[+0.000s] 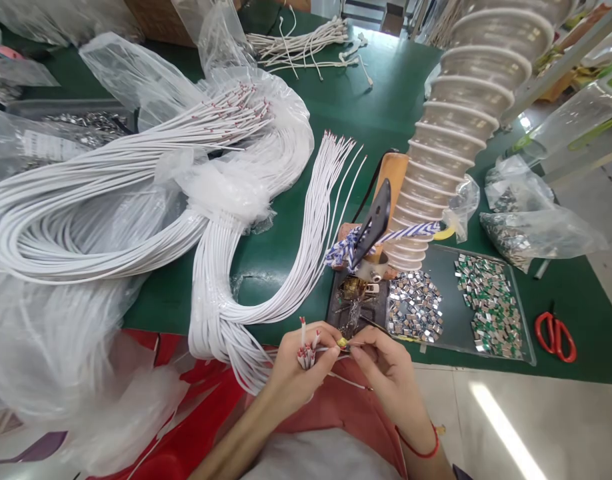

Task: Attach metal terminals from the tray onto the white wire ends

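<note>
My left hand (301, 365) is shut on several white wires (306, 353), whose red-marked ends stick up past the fingers. My right hand (386, 377) pinches a small yellow piece (341, 342) close to my left fingertips, and a thin white wire runs between the hands. Just beyond them stands a small bench crimping press (359, 300) with a brass-coloured head. Large bundles of white cable (221, 293) curve across the green bench mat (381, 93) to the left of my hands, their lower ends reaching my left wrist.
A dark tray (449, 310) holds silver clips and green-and-silver clips. A ribbed clear spool (461, 133) towers behind it. Red scissors (555, 337) lie at the right. Plastic bags (541, 233) sit around the bench, and more wires lie at the back.
</note>
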Tool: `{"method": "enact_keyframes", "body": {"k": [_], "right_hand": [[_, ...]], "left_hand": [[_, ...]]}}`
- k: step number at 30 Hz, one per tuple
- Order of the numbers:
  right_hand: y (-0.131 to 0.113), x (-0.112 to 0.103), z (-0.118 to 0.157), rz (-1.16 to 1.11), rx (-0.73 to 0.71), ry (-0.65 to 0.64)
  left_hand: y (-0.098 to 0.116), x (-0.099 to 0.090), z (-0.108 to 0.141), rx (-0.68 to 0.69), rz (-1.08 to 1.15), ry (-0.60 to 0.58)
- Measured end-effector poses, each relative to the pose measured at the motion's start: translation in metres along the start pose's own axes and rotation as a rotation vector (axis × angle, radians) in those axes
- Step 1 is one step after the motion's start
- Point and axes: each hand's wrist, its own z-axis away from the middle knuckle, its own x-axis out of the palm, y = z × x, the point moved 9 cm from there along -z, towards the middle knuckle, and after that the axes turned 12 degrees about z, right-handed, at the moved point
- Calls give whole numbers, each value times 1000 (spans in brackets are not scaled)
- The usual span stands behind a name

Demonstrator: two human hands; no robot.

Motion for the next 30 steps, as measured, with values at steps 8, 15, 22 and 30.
{"method": "enact_keyframes", "body": {"k": [8, 15, 22, 30], "right_hand": [[2, 0, 1, 1, -16, -3], [2, 2, 1, -18, -9, -15], [-6, -13, 4, -15, -76, 164], [-10, -20, 9, 45, -119, 289]], "left_hand": [[1, 2, -1, 8, -11, -21], [7, 2, 1, 101, -40, -10], [17, 2, 3, 229, -174, 48], [26, 4, 1, 301, -219, 53]]}}
